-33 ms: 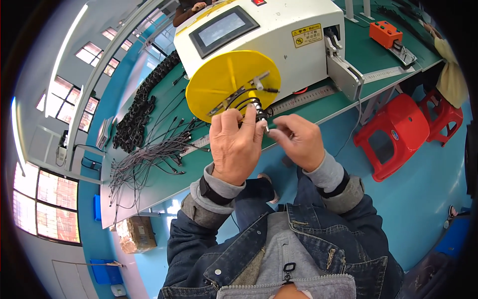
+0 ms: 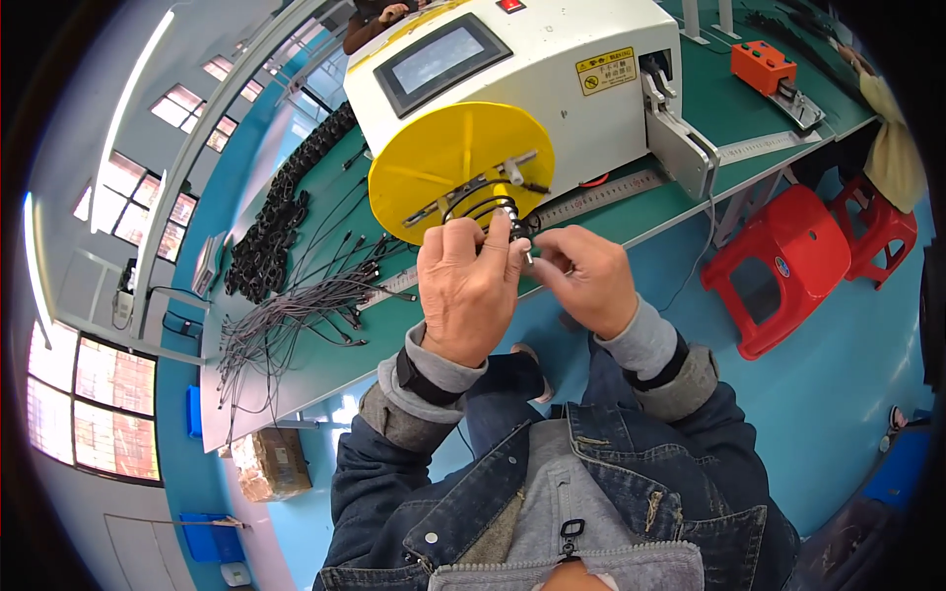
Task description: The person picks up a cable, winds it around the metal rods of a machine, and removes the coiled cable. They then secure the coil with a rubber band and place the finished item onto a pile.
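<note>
A yellow disc (image 2: 419, 167) with a grey bar across it faces me on the front of a white machine (image 2: 552, 118). Loops of black cable (image 2: 483, 205) sit around the spindle at the disc's lower front. My left hand (image 2: 465, 295) is closed on these loops, its fingers pressing them at the spindle. Close on the right, my right hand (image 2: 591, 281) has thumb and forefinger curled together by the cable and a small pale tip (image 2: 529, 259). What lies between those right fingers is too small to make out.
Many loose dark cables (image 2: 286, 330) and a long pile of black coiled cables (image 2: 266, 231) lie left on the green table. A steel ruler (image 2: 611, 192) runs along the machine's front. An orange box (image 2: 762, 67) stands far right; red stools (image 2: 788, 266) are beside the table.
The yellow disc and its bar have turned slightly clockwise. My right hand has shifted a little left, with its fingertips nearer the cable; my left hand stays at the loops.
</note>
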A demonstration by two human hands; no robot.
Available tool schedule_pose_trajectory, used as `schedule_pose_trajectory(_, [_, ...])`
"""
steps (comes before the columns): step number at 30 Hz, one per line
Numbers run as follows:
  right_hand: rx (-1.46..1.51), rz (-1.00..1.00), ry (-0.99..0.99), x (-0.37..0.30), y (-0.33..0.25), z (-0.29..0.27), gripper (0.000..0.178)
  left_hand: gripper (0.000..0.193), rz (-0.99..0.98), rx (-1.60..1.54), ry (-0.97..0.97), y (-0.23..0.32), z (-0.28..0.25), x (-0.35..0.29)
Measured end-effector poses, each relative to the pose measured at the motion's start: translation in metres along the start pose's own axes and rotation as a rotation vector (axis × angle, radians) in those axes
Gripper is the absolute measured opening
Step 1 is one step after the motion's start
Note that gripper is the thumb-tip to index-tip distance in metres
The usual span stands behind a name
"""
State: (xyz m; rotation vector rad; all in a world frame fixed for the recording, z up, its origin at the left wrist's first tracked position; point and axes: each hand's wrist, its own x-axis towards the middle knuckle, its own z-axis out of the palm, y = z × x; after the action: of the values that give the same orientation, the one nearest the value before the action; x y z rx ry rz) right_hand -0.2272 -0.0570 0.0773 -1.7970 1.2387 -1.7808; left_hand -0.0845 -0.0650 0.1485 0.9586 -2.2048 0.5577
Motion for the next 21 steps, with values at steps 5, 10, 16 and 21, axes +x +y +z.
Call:
schedule_pose_trajectory(5, [-0.091, -0.062, -0.024, 0.018, 0.007, 0.005, 0.038, 0.034, -0.037, 0.054, -0.019, 0.004, 0.005, -0.001])
schedule_pose_trajectory(10, [0.043, -0.068, -0.07, 0.029, 0.02, 0.016, 0.071, 0.046, -0.215, 0.169, -0.076, 0.003, 0.006, -0.002])
schedule_pose_trajectory(16, [0.316, 0.042, -0.223, 0.034, 0.027, 0.024, 0.079, 0.054, -0.178, -0.179, -0.205, -0.015, 0.014, -0.011])
schedule_pose_trajectory(21, [0.638, 0.127, -0.154, 0.023, 0.033, 0.044, 0.077, 0.052, -0.227, -0.237, -0.118, -0.011, 0.017, -0.01])
